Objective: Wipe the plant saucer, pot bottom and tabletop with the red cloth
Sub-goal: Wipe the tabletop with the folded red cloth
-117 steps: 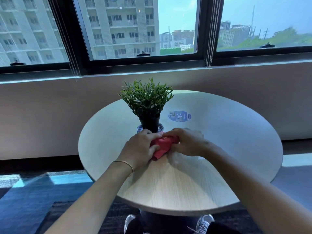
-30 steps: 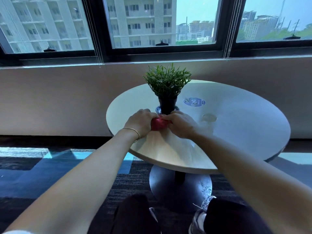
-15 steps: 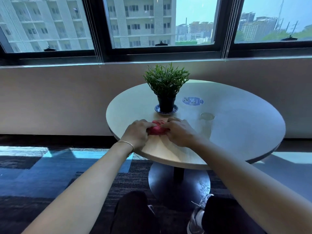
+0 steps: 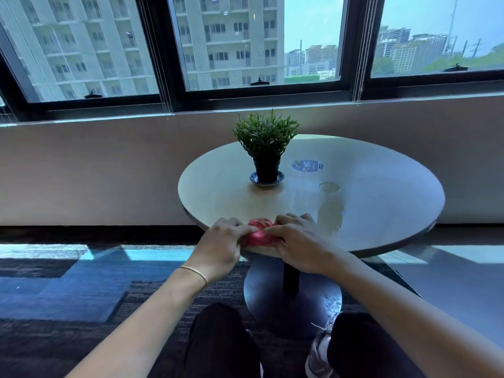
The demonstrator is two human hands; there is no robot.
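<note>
The red cloth [image 4: 257, 232] lies bunched at the near edge of the round pale wooden tabletop [image 4: 381, 203]. My left hand [image 4: 221, 248] grips its left side and my right hand [image 4: 296, 242] presses on its right side. Further back, a green plant in a black pot [image 4: 266, 169] stands upright on a small blue-and-white saucer [image 4: 254, 178], apart from both hands. A damp streak shines on the tabletop to the right of my right hand.
A round blue sticker [image 4: 307, 165] and a small round disc [image 4: 329, 187] sit on the table right of the plant. The table's dark pedestal base [image 4: 291, 298] stands by my knees and shoe. A wall and windows lie behind.
Both hands have dragged the red cloth back from beside the saucer to the table's near edge. The view has drawn back from the table.
</note>
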